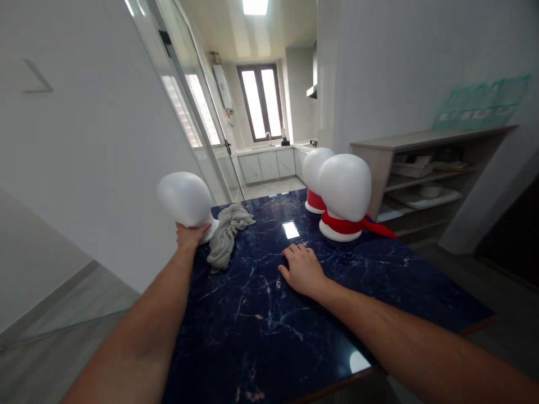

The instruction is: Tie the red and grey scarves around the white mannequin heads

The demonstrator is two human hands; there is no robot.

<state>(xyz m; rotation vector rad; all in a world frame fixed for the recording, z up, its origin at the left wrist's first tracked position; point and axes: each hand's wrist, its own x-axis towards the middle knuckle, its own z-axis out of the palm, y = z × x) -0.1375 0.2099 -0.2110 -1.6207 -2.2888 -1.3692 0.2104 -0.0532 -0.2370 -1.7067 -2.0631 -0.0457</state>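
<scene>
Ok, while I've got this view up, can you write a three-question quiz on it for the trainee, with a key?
1. What is the left hand gripping?
2. True or false: the gray cloth lies nearer the left hand than the right hand.
3. Fill in the number: red cloth shows at the necks of ___ white heads on the right.

Key: 1. A white mannequin head. 2. True. 3. Two.

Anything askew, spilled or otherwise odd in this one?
No spill or damage shows. The grey cloth lies crumpled on the table beside the left head, while the front head and rear head at right have red cloth around their necks. One bright reflection on the table looks partly pixelated.
</scene>
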